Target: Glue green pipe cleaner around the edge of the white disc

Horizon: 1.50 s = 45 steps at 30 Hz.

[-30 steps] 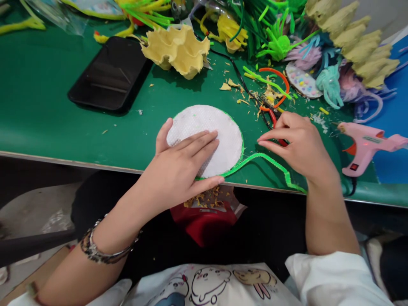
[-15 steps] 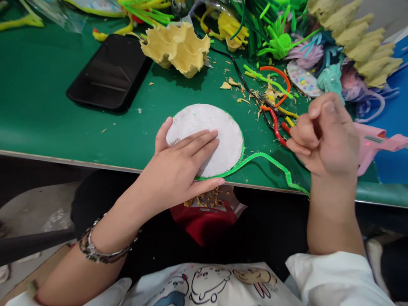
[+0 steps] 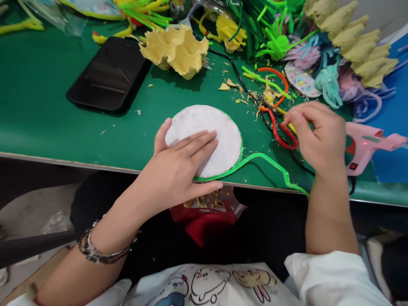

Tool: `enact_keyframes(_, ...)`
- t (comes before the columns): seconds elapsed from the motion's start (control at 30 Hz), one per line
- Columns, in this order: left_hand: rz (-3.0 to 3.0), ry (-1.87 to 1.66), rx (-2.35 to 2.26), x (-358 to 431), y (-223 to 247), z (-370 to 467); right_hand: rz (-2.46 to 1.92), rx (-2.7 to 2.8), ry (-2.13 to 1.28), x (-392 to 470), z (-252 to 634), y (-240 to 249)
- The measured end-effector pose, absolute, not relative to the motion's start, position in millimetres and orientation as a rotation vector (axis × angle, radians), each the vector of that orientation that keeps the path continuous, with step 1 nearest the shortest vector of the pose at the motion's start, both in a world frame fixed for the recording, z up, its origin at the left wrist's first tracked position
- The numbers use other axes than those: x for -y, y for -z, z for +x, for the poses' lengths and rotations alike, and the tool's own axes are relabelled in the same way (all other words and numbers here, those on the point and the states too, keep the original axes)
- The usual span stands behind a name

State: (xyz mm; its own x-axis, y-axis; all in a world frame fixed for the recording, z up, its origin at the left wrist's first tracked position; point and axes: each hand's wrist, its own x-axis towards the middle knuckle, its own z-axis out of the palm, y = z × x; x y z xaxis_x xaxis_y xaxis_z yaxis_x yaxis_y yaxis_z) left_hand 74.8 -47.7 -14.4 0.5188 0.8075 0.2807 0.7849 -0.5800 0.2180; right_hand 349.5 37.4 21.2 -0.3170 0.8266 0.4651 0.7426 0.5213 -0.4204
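My left hand point(image 3: 178, 168) lies flat and open on a white, textured oval disc point(image 3: 204, 123) at the table's front edge, its fingers stretched across the surface. A bright green pipe cleaner point(image 3: 264, 155) runs round the disc's rim, and its loose tail trails right over the table edge. My right hand point(image 3: 321, 136) is raised on the right with fingers curled and thumb against them; whether anything small sits in the pinch is hidden. Just left of it lie red-handled scissors point(image 3: 282, 136). Behind its wrist rests a pink glue gun point(image 3: 363, 146) with a small light on.
A black phone point(image 3: 110, 74) and a yellow egg-carton piece point(image 3: 175, 49) lie behind the disc. Yellow scraps, pipe-cleaner bits point(image 3: 279, 80) and a black cord spread right of centre. Pipe-cleaner crafts point(image 3: 277, 44) and another egg carton point(image 3: 360, 42) crowd the back. Below the edge hangs a red container point(image 3: 204, 219).
My right hand has turned over and shifted left, its fingers now near the scissors, uncovering more of the glue gun. My left hand stays on the disc.
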Motion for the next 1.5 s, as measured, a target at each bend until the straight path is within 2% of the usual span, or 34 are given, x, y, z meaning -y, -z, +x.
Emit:
enact_keyframes(0.17, 2.711, -0.53, -1.395, 46, 15, 73, -0.966, 1.567, -1.088, -43, 338, -16)
enact_keyframes(0.23, 2.722, -0.504, -1.376, 44, 15, 71, -0.961, 1.526, -1.23, -41, 338, -18)
enact_keyframes(0.33, 2.742, -0.454, -1.322, 38, 13, 68, -1.235, 1.835, -0.989, -36, 343, -21)
enact_keyframes(0.43, 2.749, -0.398, -1.282, 33, 9, 66, -1.411, 2.237, -0.424, -33, 350, -21)
enact_keyframes(0.53, 2.706, -0.316, -1.265, 30, 6, 65, -1.378, 2.306, -0.041, -32, 354, -21)
enact_keyframes(0.6, 2.646, -0.251, -1.261, 26, 3, 66, -1.377, 2.218, 0.033, -32, 355, -22)
enact_keyframes(0.73, 2.53, -0.143, -1.232, 14, -11, 66, -1.436, 2.052, -0.06, -34, 359, -24)
enact_keyframes(0.9, 2.467, -0.108, -1.171, -11, -30, 64, -1.299, 2.162, -0.198, -33, 359, -25)
enact_keyframes(1.1, 2.375, -0.372, -1.18, -29, -44, 76, -1.01, 1.453, -1.062, -30, 342, -21)
enact_keyframes(1.2, 2.313, -0.487, -1.163, -40, -46, 98, -0.948, 1.286, -1.319, -33, 341, -21)
enact_keyframes(1.33, 1.998, -0.596, -1.035, -56, -41, 142, -0.926, 1.336, -1.384, -35, 341, -25)
enact_keyframes(1.5, 1.698, -0.403, -0.812, -65, -34, 181, -1.005, 1.499, -1.269, -33, 338, -29)
